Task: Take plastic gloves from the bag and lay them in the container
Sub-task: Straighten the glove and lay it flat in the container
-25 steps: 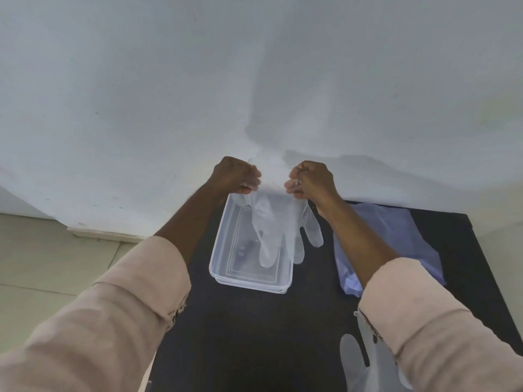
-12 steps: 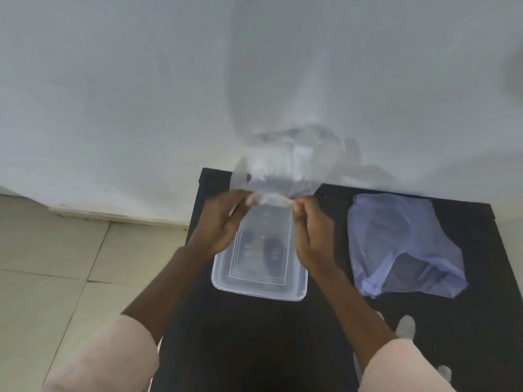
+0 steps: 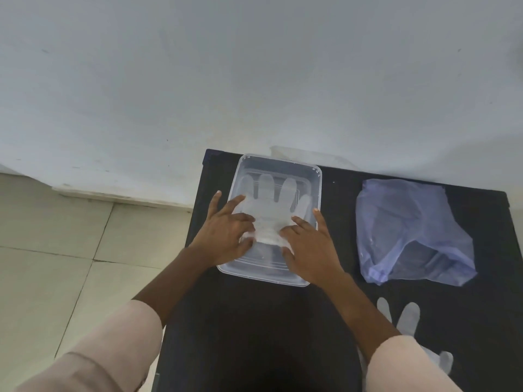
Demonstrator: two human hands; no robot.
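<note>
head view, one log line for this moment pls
left hand: flat on glove | right hand: same | glove: in container | bag: right of it

clear plastic container point(image 3: 317, 190), filmy glove point(image 3: 271, 210), matt table point(image 3: 254, 321)

Left hand point(image 3: 226, 233) flat, palm down, fingers spread and pointing far and slightly right, thumb tucked toward the middle. Right hand point(image 3: 308, 247) likewise flat and palm down, fingers stretched far and a little left, index finger reaching furthest. Hands close together, side by side, fingertips angled toward each other but not touching, neither curled into a grasp. Both forearms bare, running from the near corners inward and far, converging toward the hands. Left sleeve point(image 3: 107, 349) pale pink, pushed up the forearm at near left; right sleeve point(image 3: 407, 366) the same colour at near right.
</note>
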